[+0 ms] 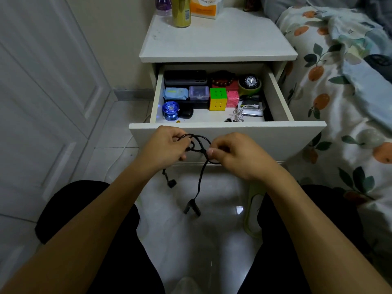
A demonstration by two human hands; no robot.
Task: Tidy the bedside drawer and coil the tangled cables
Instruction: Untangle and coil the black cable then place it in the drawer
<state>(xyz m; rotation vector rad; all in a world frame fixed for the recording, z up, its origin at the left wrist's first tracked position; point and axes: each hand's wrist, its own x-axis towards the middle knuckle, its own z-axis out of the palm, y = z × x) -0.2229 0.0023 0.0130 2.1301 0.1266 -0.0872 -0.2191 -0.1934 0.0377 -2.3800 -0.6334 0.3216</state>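
Note:
A thin black cable [200, 175] is stretched between both hands just in front of the open white drawer [280, 134]. My left hand [167, 147] grips small loops of it. My right hand [235, 153] pinches the cable between thumb and fingers. Two black plug ends hang down toward the floor, one under the left hand and one lower in the middle. Inside the drawer, a white cable [244, 112] lies loosely bunched at the front right, over a white flat device.
The drawer also holds a colour cube [218, 99], a pink box, a blue yo-yo [170, 110], a black case, small boxes, beads and a watch [250, 81]. Bottles and a packet stand on the nightstand top [218, 41]. A bed with a fruit-print cover [339, 85] lies right, a white door left.

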